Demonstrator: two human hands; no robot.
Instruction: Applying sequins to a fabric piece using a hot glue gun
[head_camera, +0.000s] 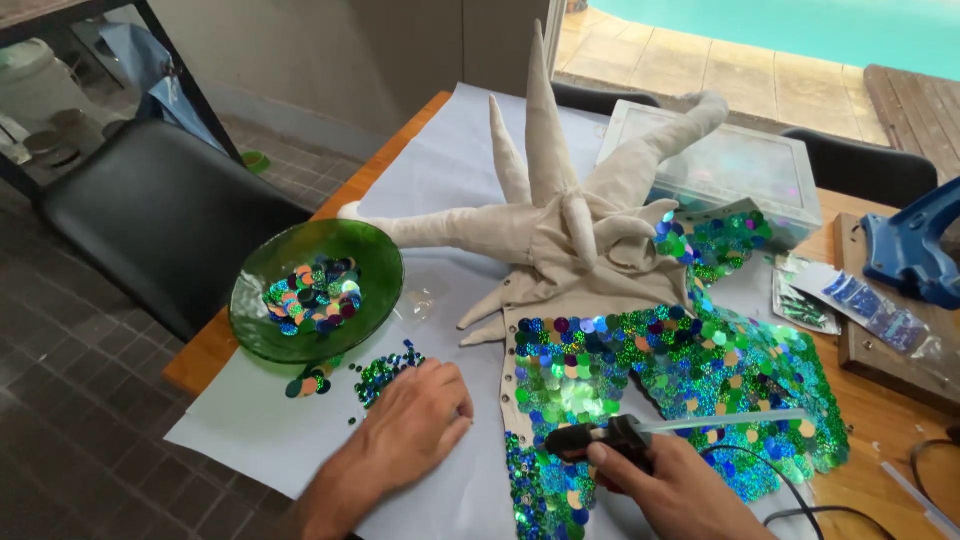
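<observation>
Green glass bowl (262, 330) of sequins (315, 294); left hand (415, 420) loosely curled, right hand (672, 490) gripping glue gun (600, 438).

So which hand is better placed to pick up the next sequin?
Probably the left hand: it rests empty on the paper beside the loose sequins. The right hand is busy holding the glue gun over the sequinned fabric.

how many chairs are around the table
3. A black chair stands at the table's left side; two dark chair backs show at the far edge, one behind the fabric spikes, one right of the clear box. Others may be hidden.
</observation>
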